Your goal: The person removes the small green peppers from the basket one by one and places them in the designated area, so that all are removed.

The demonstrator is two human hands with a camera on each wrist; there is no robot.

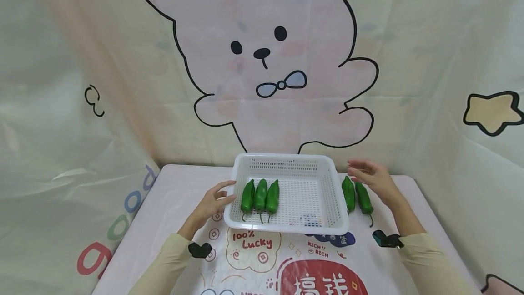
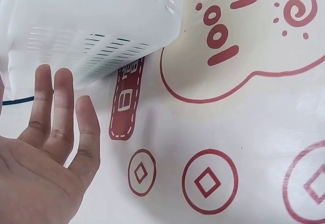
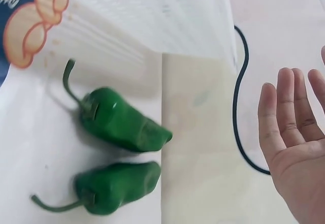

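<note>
A white plastic basket (image 1: pixel 286 229) holds three green peppers (image 1: pixel 260 195) lying side by side in its left part. My left hand (image 1: pixel 209 204) is at the basket's left wall; in the left wrist view its fingers (image 2: pixel 63 107) are nearly straight against or just beside the slotted wall. Outside the basket, on the right, two more green peppers (image 3: pixel 119 188) lie on the table with stems toward me. Over their far ends hovers my right hand (image 1: pixel 376 181), fingers extended. The right wrist view shows its palm (image 3: pixel 304 168) with nothing held.
A printed cloth (image 1: pixel 254 251) with red lettering covers the table. Behind it hangs a curtain (image 1: pixel 266 117) with a cartoon animal, and more sheets close off both sides. A dark cord (image 3: pixel 236 102) shows beyond the table edge in the right wrist view.
</note>
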